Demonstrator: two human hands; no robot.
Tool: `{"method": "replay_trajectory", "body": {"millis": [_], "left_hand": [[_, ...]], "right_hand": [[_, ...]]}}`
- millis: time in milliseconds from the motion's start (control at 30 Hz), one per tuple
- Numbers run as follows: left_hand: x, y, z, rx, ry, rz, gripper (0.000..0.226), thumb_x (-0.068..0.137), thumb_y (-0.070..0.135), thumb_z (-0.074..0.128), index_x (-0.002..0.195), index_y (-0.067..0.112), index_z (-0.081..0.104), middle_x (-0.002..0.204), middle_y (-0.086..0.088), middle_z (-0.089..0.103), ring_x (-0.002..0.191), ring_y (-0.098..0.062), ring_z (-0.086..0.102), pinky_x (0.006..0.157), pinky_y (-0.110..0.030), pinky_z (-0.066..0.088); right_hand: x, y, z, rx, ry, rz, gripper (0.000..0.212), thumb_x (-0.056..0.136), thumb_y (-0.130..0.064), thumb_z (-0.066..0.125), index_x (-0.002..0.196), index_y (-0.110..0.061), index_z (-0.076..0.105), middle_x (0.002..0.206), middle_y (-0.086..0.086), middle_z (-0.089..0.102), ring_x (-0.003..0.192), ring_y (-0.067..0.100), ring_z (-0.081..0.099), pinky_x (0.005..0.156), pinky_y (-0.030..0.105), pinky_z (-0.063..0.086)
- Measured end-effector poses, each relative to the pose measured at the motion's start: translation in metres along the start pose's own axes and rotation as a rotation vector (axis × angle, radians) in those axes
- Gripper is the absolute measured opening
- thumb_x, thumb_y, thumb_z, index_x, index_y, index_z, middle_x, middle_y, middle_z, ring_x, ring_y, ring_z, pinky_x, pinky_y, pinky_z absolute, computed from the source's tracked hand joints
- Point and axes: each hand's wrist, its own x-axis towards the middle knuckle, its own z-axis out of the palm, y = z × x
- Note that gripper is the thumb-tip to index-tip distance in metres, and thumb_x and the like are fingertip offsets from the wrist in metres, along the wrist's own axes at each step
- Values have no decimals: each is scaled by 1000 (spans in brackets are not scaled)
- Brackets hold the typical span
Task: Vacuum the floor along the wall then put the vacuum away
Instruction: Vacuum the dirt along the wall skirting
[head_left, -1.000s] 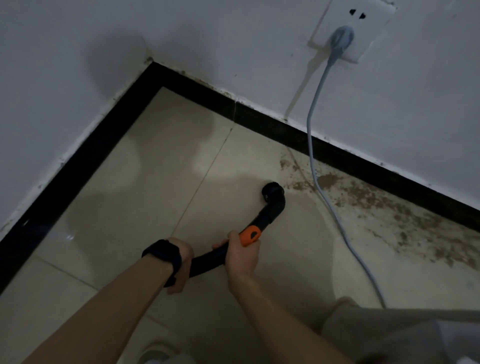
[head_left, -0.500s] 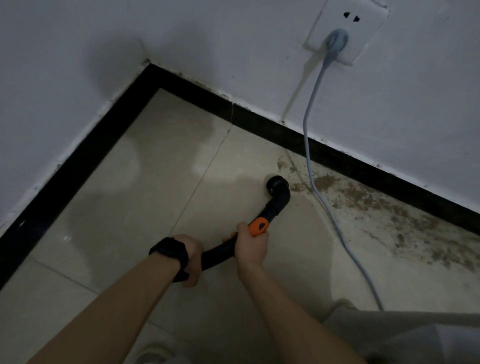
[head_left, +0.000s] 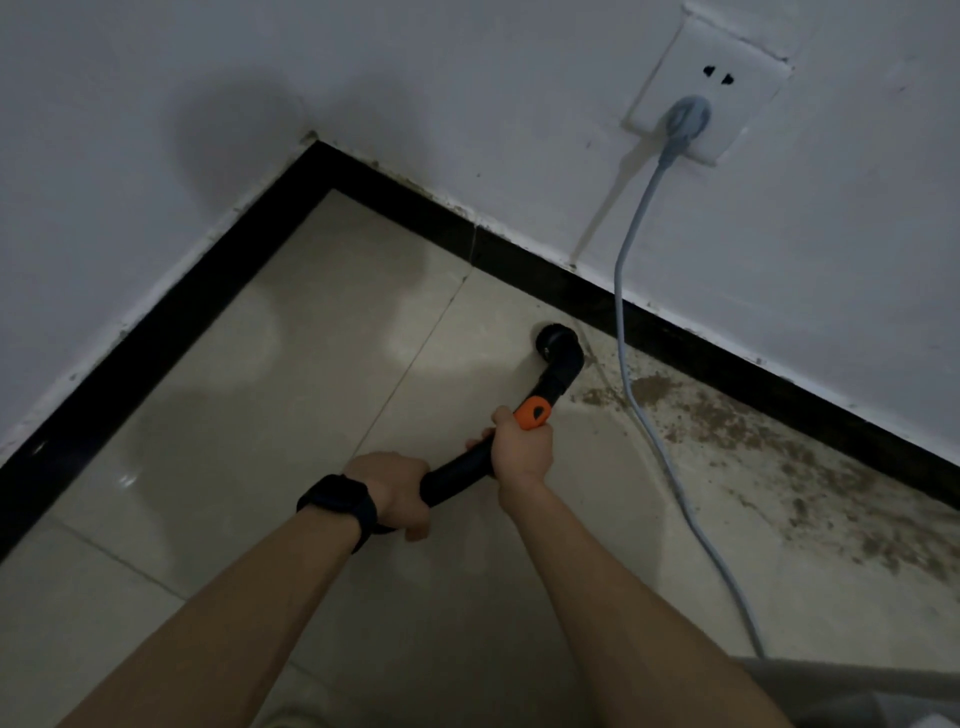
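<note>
A black vacuum hose with an orange collar ends in a round black nozzle that sits on the beige tiled floor, close to the black skirting. My right hand grips the hose just behind the orange collar. My left hand, with a dark watch on its wrist, grips the hose further back. Brown dirt lies along the wall to the right of the nozzle.
A grey power cord runs from a plug in the white wall socket down across the dirty floor to the lower right. Two white walls meet in a corner at the upper left. A grey trouser leg shows at the lower right.
Both hands have pushed the hose forward and to the right, so the nozzle now lies nearer the skirting and the edge of the dirt.
</note>
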Motion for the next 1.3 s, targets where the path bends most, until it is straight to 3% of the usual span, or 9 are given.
{"method": "replay_trajectory", "body": {"millis": [67,200,367,500,700,833,1000,1167,1300], "left_hand": [[1,-1,-1,-27,45,11,53,74,38,76,120,23,55,103,-1,62,94,-22,64,73,-30,53],[3,-1,-1,-69,124,35,50,76,40,74,118,23,53,104,-1,63,92,-22,64,70,-29,51],[7,-3,-8,-79,167,30,53,78,47,71,121,24,51,109,-3,64,92,-22,63,74,-30,53],[7,-1,-15,0,213,9,54,81,55,67,120,21,51,110,-4,64,90,-22,61,73,-30,51],[-35,23,-27,-18,96,-16,52,79,57,70,116,24,53,100,0,63,86,-20,62,70,-28,51],[-90,59,-33,-142,-16,-23,42,78,54,72,106,27,55,87,3,60,79,-19,63,65,-27,51],[-153,117,-27,-380,-68,-47,42,76,50,74,105,26,56,88,2,61,77,-20,60,62,-28,47],[-219,167,-17,-508,38,-83,37,76,52,67,99,26,53,87,2,61,78,-20,62,64,-30,48],[-267,203,-23,-762,88,-153,34,67,52,66,89,30,52,82,5,61,73,-15,60,58,-27,45]], "right_hand": [[5,-6,3,-9,-10,-11,39,80,-24,68,113,-7,57,85,16,72,68,32,74,68,51,64],[15,-17,7,-23,-22,-12,29,87,-18,66,112,-7,56,83,17,70,54,26,71,61,44,64],[26,-30,20,-80,-53,-34,47,74,-28,67,113,-3,59,85,17,73,62,31,74,62,49,64],[29,-43,26,-46,-88,-11,36,84,-17,67,115,0,59,81,16,68,61,30,69,48,30,56],[3,-55,0,-125,-94,160,28,90,-18,66,112,-3,59,82,15,68,61,29,70,45,25,52],[-39,-73,-50,-225,-106,341,19,99,-18,59,113,-6,55,87,13,63,63,25,68,51,33,54],[-71,-86,-122,-318,-114,570,21,102,-13,54,122,-7,53,94,16,63,74,27,66,55,39,53],[-107,-114,-172,-339,-208,582,16,97,-15,63,109,-7,56,79,14,63,70,27,66,65,41,56],[-150,-160,-197,-244,-278,515,31,89,-24,77,108,-9,58,83,13,66,68,25,68,71,40,59]]}}
